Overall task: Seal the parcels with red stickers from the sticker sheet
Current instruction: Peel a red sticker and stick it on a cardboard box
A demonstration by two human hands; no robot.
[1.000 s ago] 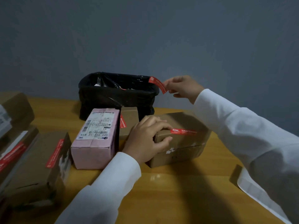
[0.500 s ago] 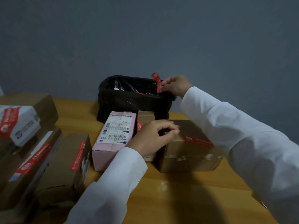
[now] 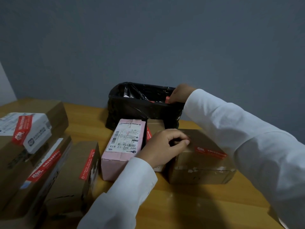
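A brown parcel [image 3: 206, 171] stands on the wooden table [image 3: 181, 204] with a red sticker [image 3: 211, 152] across its top front edge. My left hand [image 3: 166, 146] rests on the parcel's top left corner, fingers curled over it. My right hand [image 3: 179, 95] reaches over the rim of a black-lined bin [image 3: 132, 111] and pinches a red sticker strip [image 3: 167, 99], of which only a small end shows. A pink parcel [image 3: 122, 146] and a narrow brown parcel [image 3: 156, 127] stand just left of my left hand. My right sleeve hides the sticker sheet.
Several stickered brown parcels [image 3: 72, 171] are stacked at the left, with a white parcel [image 3: 33, 129] on top. The bin stands at the table's back edge against a grey wall.
My right hand has carried the red strip down from above the bin's rim into its opening. My left hand has eased from gripping the parcel's front to lying on its top corner. The view has shifted left.
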